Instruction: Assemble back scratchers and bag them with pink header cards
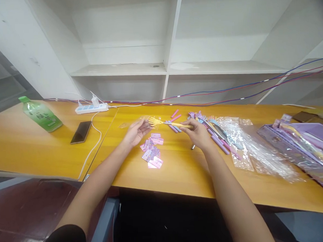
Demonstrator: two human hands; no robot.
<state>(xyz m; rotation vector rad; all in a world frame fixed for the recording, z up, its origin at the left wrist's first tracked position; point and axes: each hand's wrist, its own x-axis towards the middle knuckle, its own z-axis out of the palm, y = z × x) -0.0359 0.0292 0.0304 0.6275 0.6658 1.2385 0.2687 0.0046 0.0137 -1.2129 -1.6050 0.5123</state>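
Observation:
My right hand (196,132) is closed around the yellow handle of a back scratcher (181,125), which lies level above the table. Its yellow hand-shaped head (155,121) points left, toward my left hand (137,132). That hand is closed on a clear plastic bag (145,123) at the tips of the head; how far the head is inside the bag I cannot tell. Below lies a loose pile of small pink and purple cards (153,150). Past my right hand, more back scratchers (202,116) in several colours are heaped, with purple handles (220,143) toward me.
Clear plastic bags (250,148) spread over the table's right side, beside purple packages (302,145). Short pink tubes (174,113) lie behind the scratcher. On the left are a green bottle (42,115), a phone (81,132) and a power strip (91,108) with a white cable (93,147).

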